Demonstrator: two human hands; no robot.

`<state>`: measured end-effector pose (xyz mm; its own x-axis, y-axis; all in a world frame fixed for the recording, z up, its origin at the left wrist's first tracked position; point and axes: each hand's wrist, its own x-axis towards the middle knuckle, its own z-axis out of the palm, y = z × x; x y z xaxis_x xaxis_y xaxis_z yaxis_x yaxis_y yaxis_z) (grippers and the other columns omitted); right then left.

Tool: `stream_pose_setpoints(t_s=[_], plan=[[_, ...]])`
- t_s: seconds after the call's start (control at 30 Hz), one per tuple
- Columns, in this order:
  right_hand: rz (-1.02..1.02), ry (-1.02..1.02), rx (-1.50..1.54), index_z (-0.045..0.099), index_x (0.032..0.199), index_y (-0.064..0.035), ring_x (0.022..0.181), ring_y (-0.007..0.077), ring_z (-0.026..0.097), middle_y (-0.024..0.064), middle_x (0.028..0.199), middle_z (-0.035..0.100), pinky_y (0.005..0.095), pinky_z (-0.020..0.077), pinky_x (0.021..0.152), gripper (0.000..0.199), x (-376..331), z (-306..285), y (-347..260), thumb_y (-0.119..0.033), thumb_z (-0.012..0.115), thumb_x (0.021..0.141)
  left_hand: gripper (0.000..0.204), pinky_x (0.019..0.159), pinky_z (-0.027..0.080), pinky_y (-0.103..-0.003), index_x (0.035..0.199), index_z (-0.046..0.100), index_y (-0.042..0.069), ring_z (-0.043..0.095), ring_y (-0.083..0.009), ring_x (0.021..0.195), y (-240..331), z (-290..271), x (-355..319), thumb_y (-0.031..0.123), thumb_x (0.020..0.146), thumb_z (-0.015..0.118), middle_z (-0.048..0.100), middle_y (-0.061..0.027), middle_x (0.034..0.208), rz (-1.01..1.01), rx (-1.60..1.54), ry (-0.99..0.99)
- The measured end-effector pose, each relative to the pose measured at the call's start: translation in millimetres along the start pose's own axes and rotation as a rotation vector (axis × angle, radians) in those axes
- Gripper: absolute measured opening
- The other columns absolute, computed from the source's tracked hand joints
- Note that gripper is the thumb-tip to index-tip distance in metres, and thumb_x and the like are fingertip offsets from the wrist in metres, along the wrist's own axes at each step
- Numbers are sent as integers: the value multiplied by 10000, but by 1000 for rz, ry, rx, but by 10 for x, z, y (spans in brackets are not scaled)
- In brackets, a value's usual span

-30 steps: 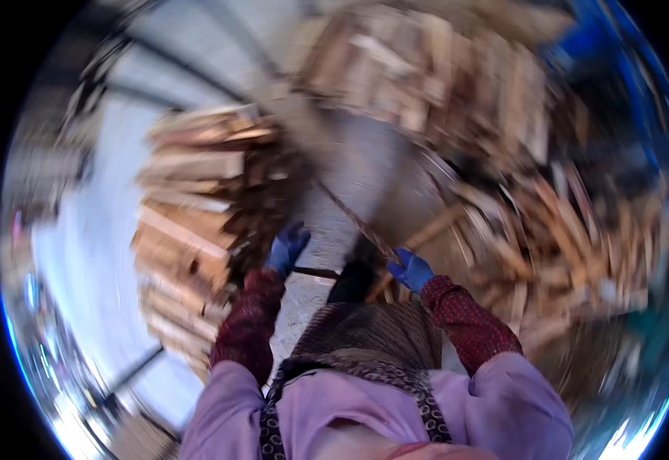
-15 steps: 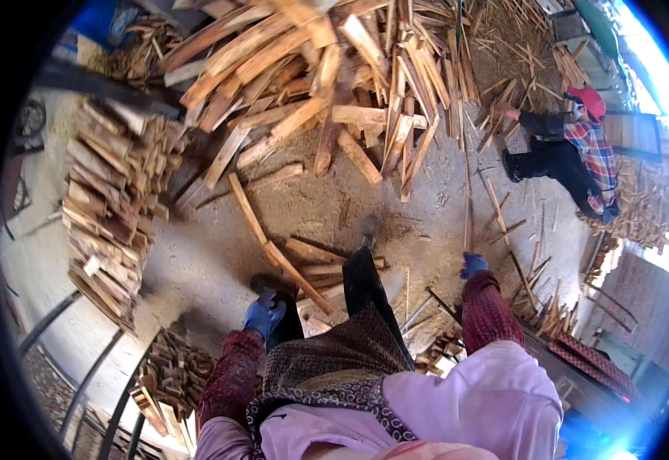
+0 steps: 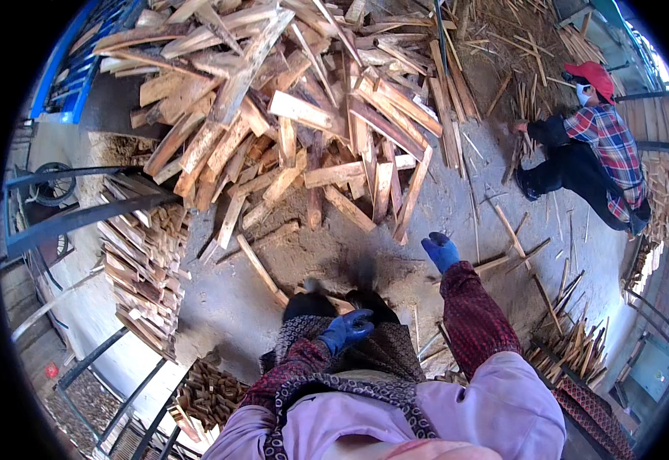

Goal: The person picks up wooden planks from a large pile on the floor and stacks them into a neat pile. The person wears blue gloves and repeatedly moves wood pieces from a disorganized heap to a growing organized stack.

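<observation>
My left hand (image 3: 347, 330), in a blue glove, hangs over my patterned apron (image 3: 392, 353) with loosely bent fingers apart and nothing in them. Out in front on the right is my right hand (image 3: 440, 251), gloved in blue too, its fingers slightly spread and holding nothing. Beyond both hands rises a large heap of split wood pieces (image 3: 304, 111), none of them touched by me. Nearest to my right hand are the heap's front pieces (image 3: 413, 195). One long wood strip (image 3: 263, 270) lies on the floor by my feet, partly hidden by my body.
A stacked wood pile (image 3: 144, 268) stands at left, with metal bars (image 3: 89, 211) beside it. Thin sticks (image 3: 534, 264) litter the floor (image 3: 457, 207) at right. A co-worker in a red cap and plaid shirt (image 3: 610, 142) bends over sticks at far right.
I am nearer the heap. My left hand has swung in across my apron, and my right hand has reached forward. The co-worker stays bent over at right.
</observation>
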<state>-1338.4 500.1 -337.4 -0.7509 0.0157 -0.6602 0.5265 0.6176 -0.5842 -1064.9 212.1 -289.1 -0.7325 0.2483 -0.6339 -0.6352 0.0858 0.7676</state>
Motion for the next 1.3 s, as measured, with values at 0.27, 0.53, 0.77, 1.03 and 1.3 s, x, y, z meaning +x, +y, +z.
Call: stream_pose_setpoints(t_s=[0.27,0.53,0.77,1.03,1.3], plan=[[-199,28,-51,590,1311,41,1005,187,658,128,1129,703,320,522,923,555,1775,278,-276,-246,796,883,485,817,569,-351,1287,620,34,727,-222,920,506,-1288,1315,281,893,757,742,-155,1050,-142,234,241],[-579,95,-279,330,1535,-19,1373,459,441,311,1470,460,486,393,1124,1050,3714,333,-2294,-570,800,774,406,835,545,-292,1283,623,25,629,-138,949,714,-1137,1862,87,902,750,684,-62,1055,-146,-164,264],[-799,11,-780,245,1585,-201,1407,479,382,249,1583,323,551,387,1115,1227,5394,872,-3315,-663,843,619,414,852,532,-265,1325,602,39,631,-124,921,558,-430,2728,127,935,711,676,-38,1027,-358,-512,454],[-1206,-224,-491,504,1421,-41,946,422,660,223,1109,671,511,528,826,898,5180,478,-2641,-502,811,715,521,939,545,-401,1388,563,139,657,-265,1092,1279,-527,4995,501,1017,518,644,-131,1252,-470,-1675,59],[-1236,-955,-347,549,1422,-118,1255,327,588,145,1378,587,506,452,1072,739,2555,-596,-2191,-275,759,731,592,869,552,-367,1333,598,78,655,-238,980,1685,-373,5023,520,941,640,672,-116,1147,-246,-1786,-114]])
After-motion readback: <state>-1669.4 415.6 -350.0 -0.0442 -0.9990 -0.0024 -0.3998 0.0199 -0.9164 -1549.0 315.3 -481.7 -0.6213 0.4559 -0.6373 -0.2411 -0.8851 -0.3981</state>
